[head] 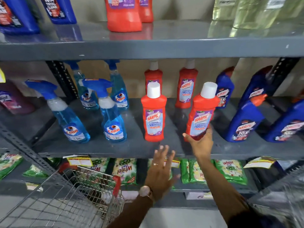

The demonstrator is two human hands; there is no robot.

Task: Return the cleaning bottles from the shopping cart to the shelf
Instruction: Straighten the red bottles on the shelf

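Red bottle [201,112]: tilted, base at the front of the middle shelf [98,148]; white cap leaning right toward the blue bottles [243,122]; whether the base sits flat cannot be told.
Right hand [199,142]: grasping the red bottle low down, thumb on its left side, fingers wrapped behind.
Left hand [160,168]: released, fingers spread, holding nothing; below the shelf edge, above the cart [65,203].
Cart: wire basket at lower left; no bottles visible in the part shown.
Risk: letting go while the bottle leans would likely tip it; cause, low grip and high cap; it could knock the blue bottles just beside, or roll off the front edge.
Risk, second: base set too near the edge; a brush from the withdrawing sleeve might dislodge it.
Surface: grey painted metal, smooth, slightly glossy; bottles would slide readily.
Room: shop aisle; slotted steel uprights; spray bottles [113,116] left; green packets [230,170] below.
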